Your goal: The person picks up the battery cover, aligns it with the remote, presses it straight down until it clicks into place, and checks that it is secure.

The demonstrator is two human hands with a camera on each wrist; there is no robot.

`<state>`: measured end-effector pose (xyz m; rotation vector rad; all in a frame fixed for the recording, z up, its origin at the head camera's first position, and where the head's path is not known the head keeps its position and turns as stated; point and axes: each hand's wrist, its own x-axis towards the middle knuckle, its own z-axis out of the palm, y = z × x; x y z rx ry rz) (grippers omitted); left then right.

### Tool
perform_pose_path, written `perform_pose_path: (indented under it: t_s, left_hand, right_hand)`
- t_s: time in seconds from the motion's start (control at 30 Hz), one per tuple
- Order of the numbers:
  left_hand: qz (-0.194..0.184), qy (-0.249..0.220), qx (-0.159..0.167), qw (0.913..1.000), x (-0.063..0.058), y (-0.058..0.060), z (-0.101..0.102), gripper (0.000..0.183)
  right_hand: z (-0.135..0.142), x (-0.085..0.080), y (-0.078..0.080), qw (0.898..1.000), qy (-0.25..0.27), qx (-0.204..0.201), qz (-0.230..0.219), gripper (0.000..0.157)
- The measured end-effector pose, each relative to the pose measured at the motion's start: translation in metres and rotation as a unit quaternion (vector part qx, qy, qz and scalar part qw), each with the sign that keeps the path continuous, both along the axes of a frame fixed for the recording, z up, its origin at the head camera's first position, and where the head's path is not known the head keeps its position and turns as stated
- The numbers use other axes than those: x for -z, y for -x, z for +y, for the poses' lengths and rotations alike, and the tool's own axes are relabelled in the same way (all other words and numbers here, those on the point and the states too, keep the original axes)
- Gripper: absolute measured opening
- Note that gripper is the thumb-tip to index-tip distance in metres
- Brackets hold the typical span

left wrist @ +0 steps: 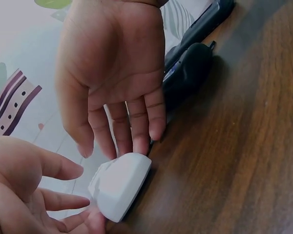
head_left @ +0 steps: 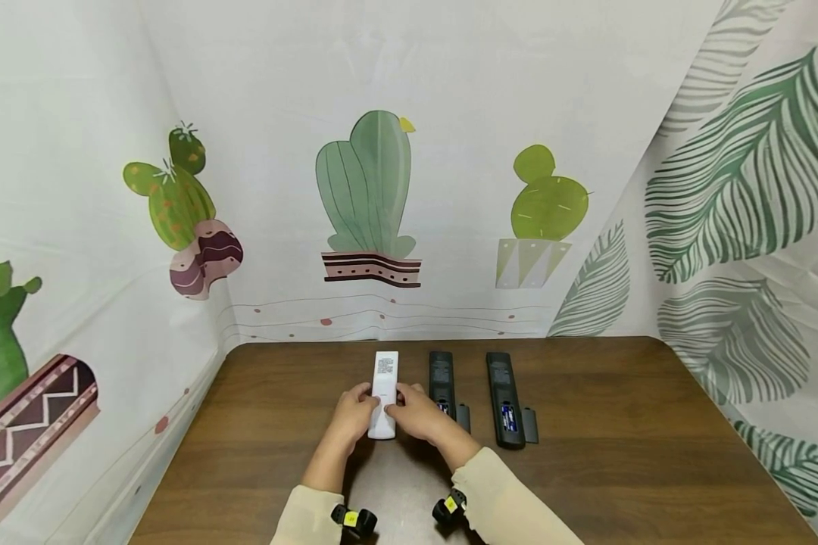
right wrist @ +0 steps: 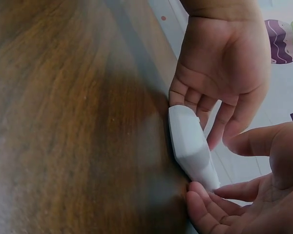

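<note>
A white remote control [head_left: 383, 375] lies on the table with its labelled back up. Along its left side, my left hand [head_left: 352, 416] holds it, thumb over the back and fingers at the edge. My right hand [head_left: 419, 415] grips the opposite side the same way, with its thumb near the other one. From the left wrist view, the white remote's rounded end [left wrist: 121, 185] shows between the two hands, with the right hand's fingers [left wrist: 120, 129] reaching down to it. In the right wrist view the left hand [right wrist: 222, 63] touches the far side of the remote.
Right of my hands lie two black remotes, one [head_left: 441, 373] partly hidden by my right hand, the other [head_left: 501, 382] showing blue batteries [head_left: 509, 416] in its uncovered compartment. A loose cover [head_left: 530, 425] sits beside it, another cover [head_left: 463, 416] beside the nearer remote. Printed cloth [head_left: 450, 318] hangs behind.
</note>
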<state>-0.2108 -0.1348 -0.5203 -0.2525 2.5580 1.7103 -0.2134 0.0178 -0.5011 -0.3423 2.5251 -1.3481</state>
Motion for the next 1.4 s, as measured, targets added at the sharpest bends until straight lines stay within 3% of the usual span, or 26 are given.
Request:
perform_pose_path:
  t_s: [0.3,0.63,1.03,1.4]
  left_hand:
    - [0.007,-0.016,-0.011,0.9998,-0.007,-0.002,0.003,0.050]
    - [0.014,-0.048,0.001,0.9988,-0.018,-0.007,0.007,0.050]
    - [0.037,-0.017,0.011,0.9991,-0.029,-0.010,0.016,0.052]
    - [0.041,-0.026,0.036,0.9982,-0.030,-0.014,0.026,0.051]
  right_hand:
    - [0.005,-0.007,-0.004,0.999,0.027,-0.013,-0.015,0.059]
    - [0.021,-0.016,-0.006,0.998,0.058,-0.032,0.018,0.058]
    - [0.042,-0.026,-0.010,0.996,0.076,-0.004,0.043,0.056]
    - [0.061,-0.027,-0.015,0.995,0.093,0.035,0.023,0.053]
